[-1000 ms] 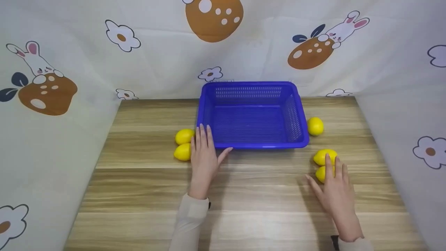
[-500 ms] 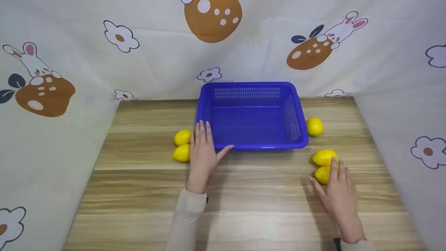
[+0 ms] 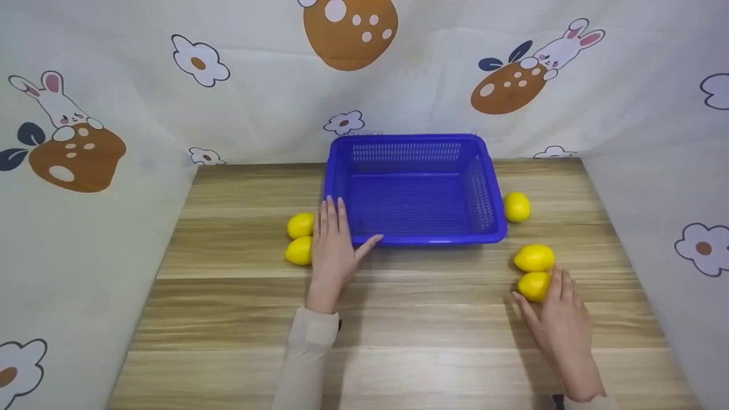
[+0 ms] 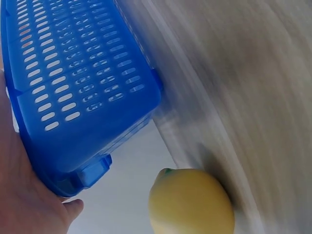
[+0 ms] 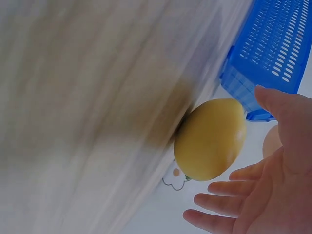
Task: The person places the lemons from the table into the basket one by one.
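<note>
My left hand (image 3: 333, 247) rests over the front left corner of a blue plastic basket (image 3: 424, 239), fingers straight along the rim and thumb spread across the front edge. In the left wrist view the palm lies against the rim of the basket (image 4: 73, 141). Two lemons, a rear one (image 3: 300, 225) and a front one (image 3: 299, 251), sit just left of this hand, partly covered by it. My right hand (image 3: 564, 324) is over the table beside a lemon (image 3: 533, 286), fingers extended and thumb apart. In the right wrist view that lemon (image 5: 209, 139) lies in front of the spread fingers.
Another lemon (image 3: 534, 258) touches the back of the one by my right hand, and a third lemon (image 3: 517, 207) sits against the basket's right side. The wood-grain table (image 3: 421, 341) is walled at the back and sides by patterned cloth (image 3: 256, 102).
My right hand has drawn back to the right and towards me, uncovering the two lemons in front of it. The left hand has slid slightly forward along the basket's corner.
</note>
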### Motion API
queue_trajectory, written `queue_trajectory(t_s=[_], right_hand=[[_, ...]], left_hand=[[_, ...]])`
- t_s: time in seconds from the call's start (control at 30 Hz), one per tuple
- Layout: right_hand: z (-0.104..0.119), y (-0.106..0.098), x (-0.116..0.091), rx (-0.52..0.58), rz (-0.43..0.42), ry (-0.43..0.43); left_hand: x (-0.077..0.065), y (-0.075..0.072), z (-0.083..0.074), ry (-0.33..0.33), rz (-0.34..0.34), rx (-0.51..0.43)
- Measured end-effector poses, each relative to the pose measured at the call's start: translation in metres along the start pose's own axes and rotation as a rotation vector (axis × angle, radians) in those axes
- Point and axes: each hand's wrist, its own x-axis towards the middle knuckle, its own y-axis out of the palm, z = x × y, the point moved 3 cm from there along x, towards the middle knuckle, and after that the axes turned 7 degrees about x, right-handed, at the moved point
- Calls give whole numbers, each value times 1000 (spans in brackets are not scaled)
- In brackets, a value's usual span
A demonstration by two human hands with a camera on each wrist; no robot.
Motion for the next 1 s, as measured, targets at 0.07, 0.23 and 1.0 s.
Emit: queue_trajectory(t_s=[0.07, 0.23, 1.0], right_hand=[[-2, 1, -1, -3, -10, -7], [-4, 0, 1, -4, -14, -25], [-12, 1, 23, 100, 241, 59]], left_hand=[[0, -1, -1, -1, 15, -3], [1, -2, -1, -2, 39, -13], [0, 0, 0, -26, 64, -51]])
